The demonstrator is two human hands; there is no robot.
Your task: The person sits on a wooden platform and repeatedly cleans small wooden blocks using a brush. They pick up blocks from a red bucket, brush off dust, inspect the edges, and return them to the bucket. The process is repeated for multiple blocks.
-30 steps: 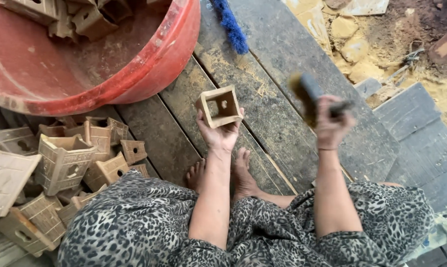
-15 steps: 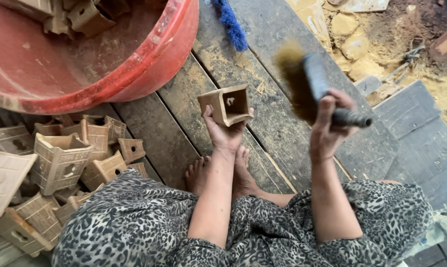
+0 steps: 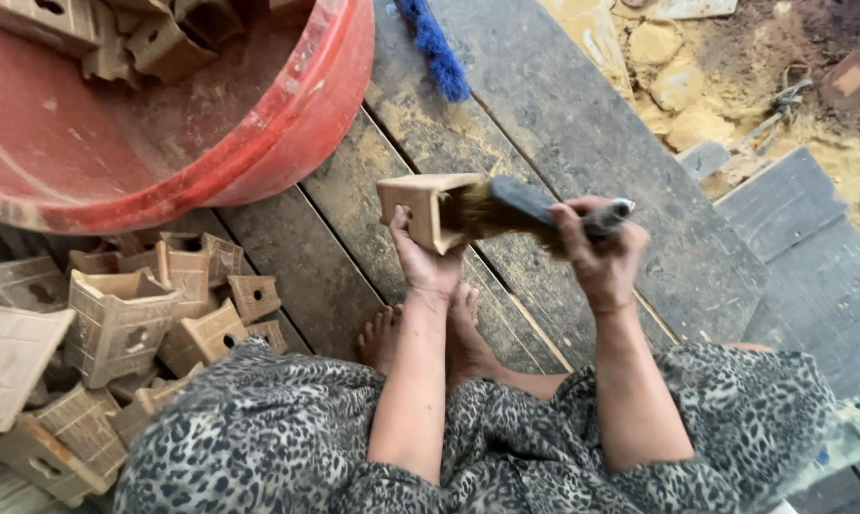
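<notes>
We see the left hand (image 3: 428, 266) gripping a small square clay pot (image 3: 422, 206) from below, held above the wooden planks (image 3: 554, 114), just right of a red tub (image 3: 287, 143). The right hand (image 3: 596, 252) is closed round a brush (image 3: 520, 207), bristles inside the pot's open end. Best approach, we judge: keep the pot steady w/ a firm grip and use short strokes. The pot's interior is hidden, and the heap of pots (image 3: 116, 324) at left is cut off by the frame.
</notes>
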